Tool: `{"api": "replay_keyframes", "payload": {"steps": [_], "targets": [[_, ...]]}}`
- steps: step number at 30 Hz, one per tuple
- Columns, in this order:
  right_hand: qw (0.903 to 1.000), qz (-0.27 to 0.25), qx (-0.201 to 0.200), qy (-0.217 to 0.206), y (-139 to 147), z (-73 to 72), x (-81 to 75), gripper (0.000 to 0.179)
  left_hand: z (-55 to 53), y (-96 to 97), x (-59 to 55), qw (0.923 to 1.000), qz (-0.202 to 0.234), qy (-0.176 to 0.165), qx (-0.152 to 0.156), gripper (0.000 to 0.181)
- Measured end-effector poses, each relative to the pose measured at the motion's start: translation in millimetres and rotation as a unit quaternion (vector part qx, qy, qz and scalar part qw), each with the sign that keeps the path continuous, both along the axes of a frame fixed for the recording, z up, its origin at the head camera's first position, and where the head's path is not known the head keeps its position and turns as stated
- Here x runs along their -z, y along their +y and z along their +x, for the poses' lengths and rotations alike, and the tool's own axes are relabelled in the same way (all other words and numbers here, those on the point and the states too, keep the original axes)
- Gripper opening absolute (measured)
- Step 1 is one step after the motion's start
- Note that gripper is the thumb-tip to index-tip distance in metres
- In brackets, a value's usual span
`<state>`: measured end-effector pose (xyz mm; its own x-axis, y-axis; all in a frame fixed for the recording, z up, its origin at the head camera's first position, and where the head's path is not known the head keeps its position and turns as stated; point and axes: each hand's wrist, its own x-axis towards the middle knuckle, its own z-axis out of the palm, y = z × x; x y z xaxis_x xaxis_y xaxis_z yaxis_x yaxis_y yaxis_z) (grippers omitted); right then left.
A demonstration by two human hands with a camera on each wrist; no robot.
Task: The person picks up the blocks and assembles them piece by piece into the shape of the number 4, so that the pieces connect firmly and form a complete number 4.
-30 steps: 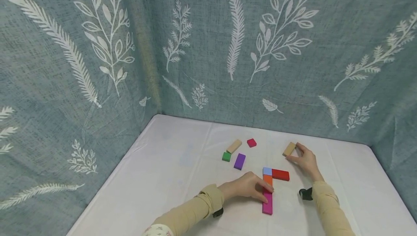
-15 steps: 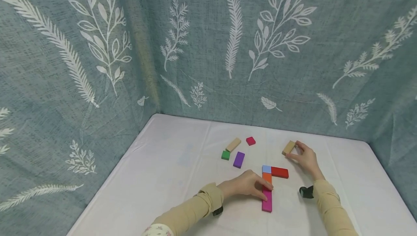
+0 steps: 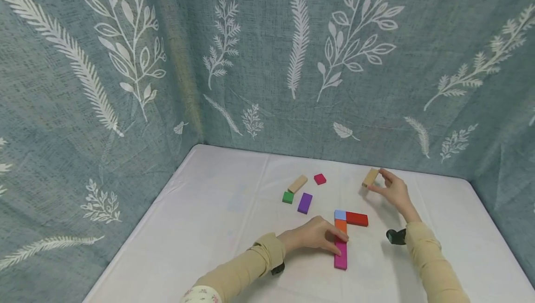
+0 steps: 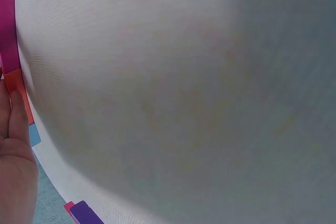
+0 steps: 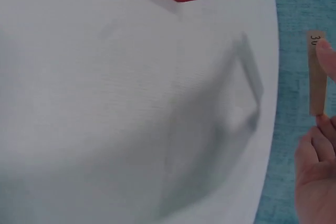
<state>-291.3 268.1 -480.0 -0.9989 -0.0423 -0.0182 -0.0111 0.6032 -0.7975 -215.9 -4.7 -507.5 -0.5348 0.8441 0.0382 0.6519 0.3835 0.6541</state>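
White-covered desk (image 3: 167,247) carries everything. Left hand (image 3: 311,236) sits narrow on the joined run, can't tell pinch from press; right hand (image 3: 397,195) pinches a pale wooden oblong block (image 3: 369,178) just above the desk, beyond that run. Looks done: magenta oblong block (image 3: 340,260), orange block (image 3: 340,225) and small light-blue block (image 3: 340,215) in line, red oblong block (image 3: 357,219) butted to the blue's right. Unplaced: purple oblong block (image 3: 305,203), second pale wooden oblong (image 3: 298,184), small green block (image 3: 288,197), small crimson block (image 3: 320,179).

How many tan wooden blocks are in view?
2: one tan block pinched in the right hand, and another tan block lying on the table beside the green block.
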Motion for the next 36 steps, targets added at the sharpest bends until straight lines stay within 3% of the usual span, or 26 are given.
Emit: {"api": "replay_keyframes", "payload": {"steps": [9,16,26,36], "targets": [[0.9992,-0.018,-0.035,0.005,-1,-4.4,-27.1,0.088,-1.8,-0.5,3.7,0.9999,0.0,0.01,0.004,0.037],[0.997,-0.04,-0.066,0.008,-9,-6.9,-45.9,0.089,-2.9,0.9,5.1,0.9999,-0.005,-0.009,-0.005,0.037],[0.9921,-0.055,-0.112,-0.004,-23,-9.8,-62.5,0.089,-2.3,1.3,4.7,0.9998,-0.005,-0.018,-0.009,0.037],[0.9843,-0.081,-0.157,0.009,-40,-5.5,-67.8,0.083,-3.3,1.3,6.8,1.0,0.001,-0.009,-0.002,0.037]]}}
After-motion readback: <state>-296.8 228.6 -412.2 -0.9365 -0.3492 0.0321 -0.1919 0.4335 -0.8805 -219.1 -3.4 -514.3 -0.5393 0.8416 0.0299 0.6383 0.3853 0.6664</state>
